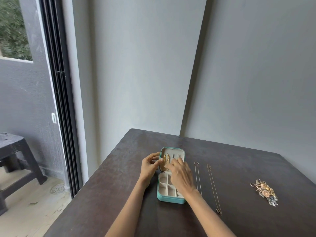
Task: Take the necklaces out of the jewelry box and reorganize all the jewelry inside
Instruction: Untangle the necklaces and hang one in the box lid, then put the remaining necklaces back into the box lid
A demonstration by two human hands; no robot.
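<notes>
We had the teal jewelry box [171, 200] lying open near the worktop's [119, 194] left edge, lid half toward the far edge, compartment tray toward us. A gold necklace [165, 159] lay bunched in the lid, its long axis running from the far edge toward the hinge. Our left hand [150, 165] held the lid's left rim, fingers curled round it. Our right hand [179, 175] reached across the tray, fingertips on the chain's near end; whether they had pinched it we could not tell. So the chain lay just ahead of the right grip, and we judged a pull toward the right edge would free it. Two thin chains [205, 182] already lay stretched out right of the box, and a pile of small jewelry [265, 191] sat nearer the right edge.
</notes>
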